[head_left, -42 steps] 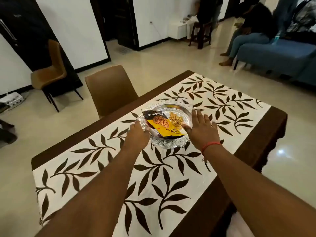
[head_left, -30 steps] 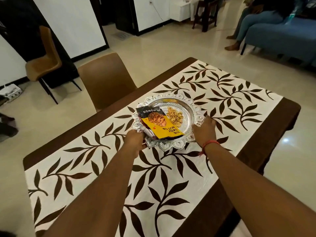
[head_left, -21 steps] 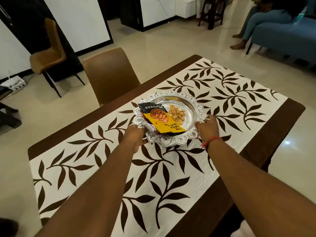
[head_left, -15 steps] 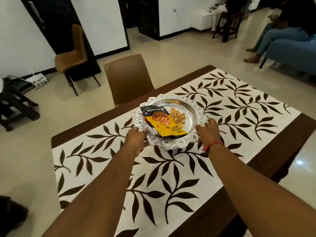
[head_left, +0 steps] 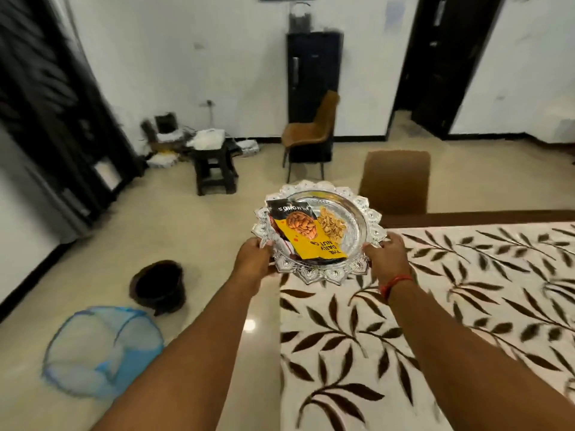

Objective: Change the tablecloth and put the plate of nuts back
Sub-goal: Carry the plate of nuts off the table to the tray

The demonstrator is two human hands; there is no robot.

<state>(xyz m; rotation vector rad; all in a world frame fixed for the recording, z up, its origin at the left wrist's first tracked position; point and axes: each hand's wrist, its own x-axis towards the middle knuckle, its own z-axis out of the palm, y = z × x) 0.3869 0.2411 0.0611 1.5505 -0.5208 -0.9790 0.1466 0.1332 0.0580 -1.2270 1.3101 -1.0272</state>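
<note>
A silver scalloped plate of nuts point(head_left: 354, 213) is lifted off the table and hangs over its left end, partly above the floor. It carries a yellow and black almond packet point(head_left: 306, 233) and a small heap of loose nuts point(head_left: 333, 227). My left hand point(head_left: 253, 258) grips the plate's left rim and my right hand point(head_left: 387, 255) grips its right rim; a red thread is on that wrist. The white tablecloth point(head_left: 435, 306) with brown leaf print covers the table at the right.
A brown chair point(head_left: 395, 181) stands at the table's far side, another brown chair point(head_left: 314, 132) by a dark cabinet. A dark stool point(head_left: 214, 166) with clutter stands on the floor ahead. A dark bucket point(head_left: 158, 284) and a blue mesh basket point(head_left: 102, 349) sit on the floor at the left.
Both hands took hold of the plate's rim and lifted it off the cloth. My view and the plate have swung left, past the table's end.
</note>
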